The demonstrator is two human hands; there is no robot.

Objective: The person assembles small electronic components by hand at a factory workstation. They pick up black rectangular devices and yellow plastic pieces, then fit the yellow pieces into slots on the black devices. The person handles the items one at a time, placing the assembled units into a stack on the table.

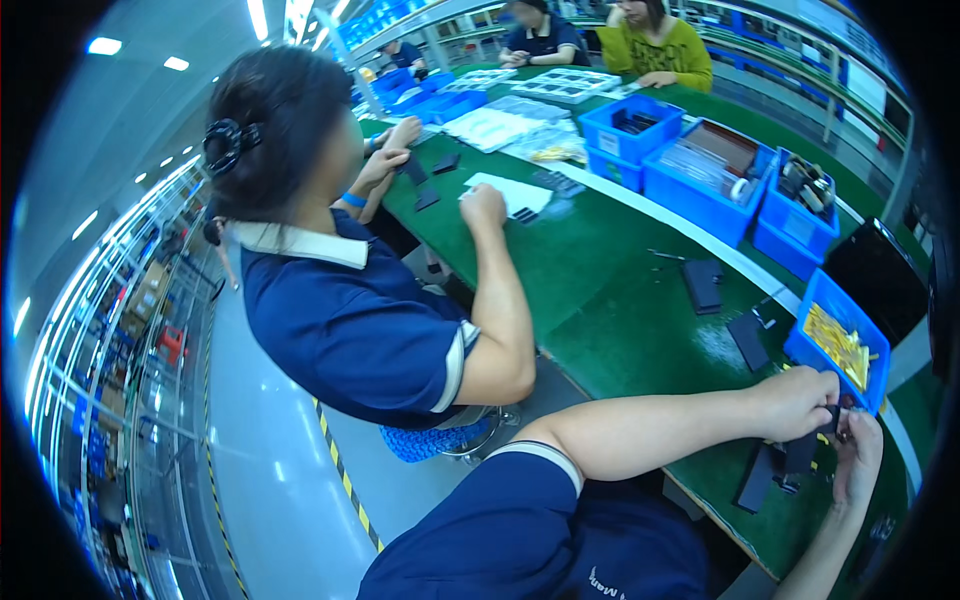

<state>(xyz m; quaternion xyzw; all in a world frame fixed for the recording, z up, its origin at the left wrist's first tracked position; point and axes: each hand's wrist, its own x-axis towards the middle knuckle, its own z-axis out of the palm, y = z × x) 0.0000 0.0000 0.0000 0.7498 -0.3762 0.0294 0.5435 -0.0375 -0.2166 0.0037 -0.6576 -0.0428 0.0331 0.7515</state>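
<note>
At the right of the green table my left hand and my right hand meet, both with fingers closed. Between their fingertips is a small black part; its exact kind is too small to make out. Just below the left hand is a black rectangular block, partly covered by the hands. Another black block lies on the table near its front edge. Beyond the hands stands a blue bin with thin yellow strips in it.
Two more black blocks lie on the green table. Blue bins with parts line its far side, near a dark screen. On my left a co-worker sits handling parts over a white sheet. Other people sit farther off.
</note>
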